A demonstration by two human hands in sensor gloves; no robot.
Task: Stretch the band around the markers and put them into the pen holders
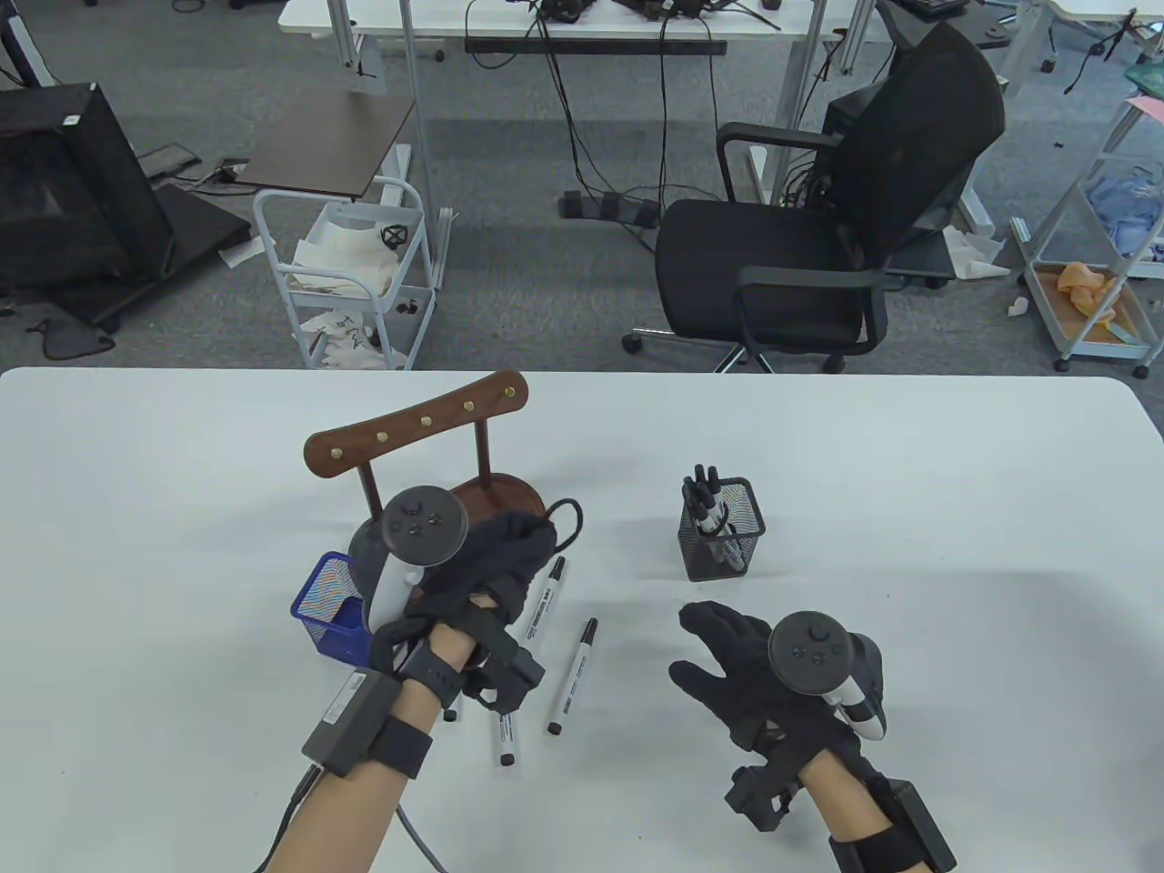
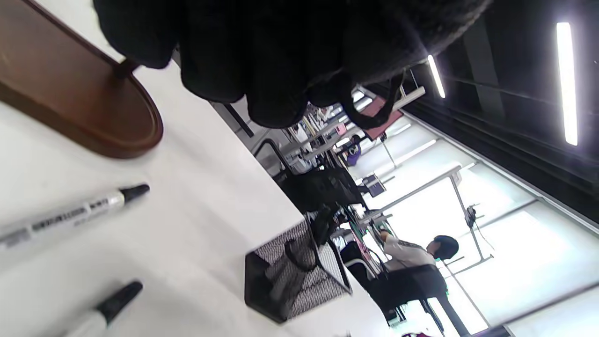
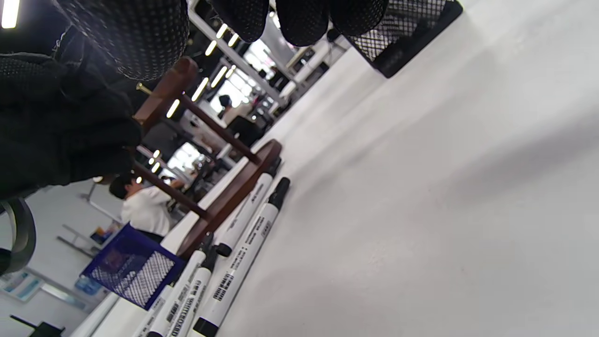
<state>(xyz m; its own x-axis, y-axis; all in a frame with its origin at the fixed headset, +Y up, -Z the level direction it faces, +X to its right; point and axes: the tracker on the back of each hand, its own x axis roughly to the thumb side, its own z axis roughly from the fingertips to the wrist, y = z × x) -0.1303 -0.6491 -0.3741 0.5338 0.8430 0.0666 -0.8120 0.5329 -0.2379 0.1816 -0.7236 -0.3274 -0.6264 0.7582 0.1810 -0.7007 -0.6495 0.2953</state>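
Observation:
My left hand hovers beside the wooden stand, fingers curled round a thin black band; its loop hangs from the fingers. Three white markers with black caps lie loose on the table: one just below the left hand, one between the hands, one near the left wrist. A black mesh pen holder holds a bundle of markers. A blue mesh pen holder sits partly hidden behind the left hand's tracker. My right hand floats above the table below the black holder, fingers spread, holding nothing.
A wooden stand with brass pegs and an oval base rises behind the left hand. Beyond the table's far edge are an office chair and a white cart. Bare white tabletop lies to the right.

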